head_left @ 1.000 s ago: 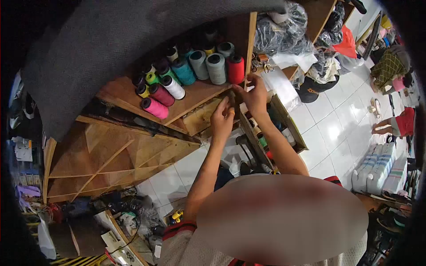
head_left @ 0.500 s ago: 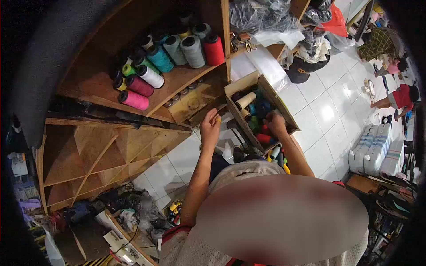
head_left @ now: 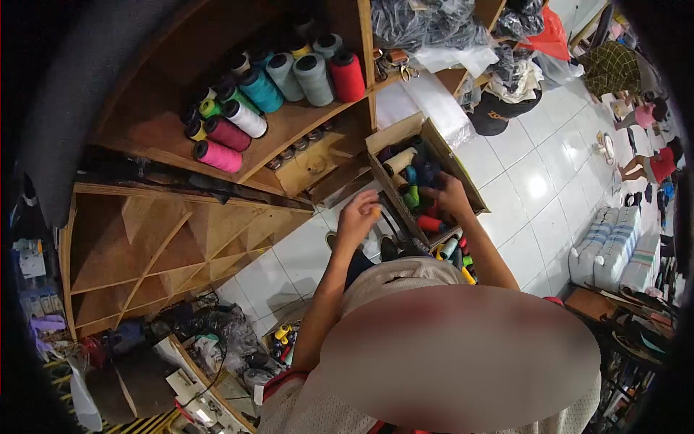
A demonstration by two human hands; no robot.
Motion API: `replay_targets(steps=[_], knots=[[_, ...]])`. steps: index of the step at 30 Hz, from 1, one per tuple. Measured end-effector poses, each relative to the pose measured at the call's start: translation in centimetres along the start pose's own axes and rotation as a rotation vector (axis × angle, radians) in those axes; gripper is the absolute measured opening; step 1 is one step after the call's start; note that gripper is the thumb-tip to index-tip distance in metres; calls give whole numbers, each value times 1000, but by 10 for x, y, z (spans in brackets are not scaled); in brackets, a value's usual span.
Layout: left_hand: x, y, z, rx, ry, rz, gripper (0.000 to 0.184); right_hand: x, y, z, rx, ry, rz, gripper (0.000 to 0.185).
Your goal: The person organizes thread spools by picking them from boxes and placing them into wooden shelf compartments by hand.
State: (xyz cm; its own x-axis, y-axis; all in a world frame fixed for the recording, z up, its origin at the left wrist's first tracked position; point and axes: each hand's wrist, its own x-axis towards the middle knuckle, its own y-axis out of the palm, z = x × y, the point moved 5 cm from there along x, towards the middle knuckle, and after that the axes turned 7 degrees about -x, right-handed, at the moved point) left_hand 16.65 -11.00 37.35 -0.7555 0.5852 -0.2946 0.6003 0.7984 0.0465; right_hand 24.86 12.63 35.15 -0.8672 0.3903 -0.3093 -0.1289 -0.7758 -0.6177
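Observation:
My right hand reaches into a cardboard box of mixed thread spools, its fingers bent beside a dark blue spool; their tips are hidden, so a grip cannot be made out. Cream spools and a red one lie in the same box. Left of the box, my left hand hovers with fingers curled; whether it pinches anything is unclear. Upright and leaning spools fill the wooden shelf above, among them a red spool, a white one and a pink one.
Scissors and black plastic bags sit on the shelving at the top. A dark cap is right of the box. Wrapped white bundles and people on the floor are at the far right.
From the shelf edge, my right hand has gone down into the box. My left hand has dropped lower, then shifted slightly right with its fingers curling. The view has shifted, showing more of the box.

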Motion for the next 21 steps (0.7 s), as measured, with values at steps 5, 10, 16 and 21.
replay_targets(steps=[5,10,16,21], knots=[[-14,23,-8,117,91,134,48,-39,17,90,171,-281,173,50],[-34,-19,15,-41,8,-21,36,-16,26,60,357,-202,161,40],[-71,-70,28,-104,79,-238,32,89,32,-14,-27,272,-53,52],[-79,-85,9,-202,179,-394,29,131,59,-4,-364,269,-165,70]])
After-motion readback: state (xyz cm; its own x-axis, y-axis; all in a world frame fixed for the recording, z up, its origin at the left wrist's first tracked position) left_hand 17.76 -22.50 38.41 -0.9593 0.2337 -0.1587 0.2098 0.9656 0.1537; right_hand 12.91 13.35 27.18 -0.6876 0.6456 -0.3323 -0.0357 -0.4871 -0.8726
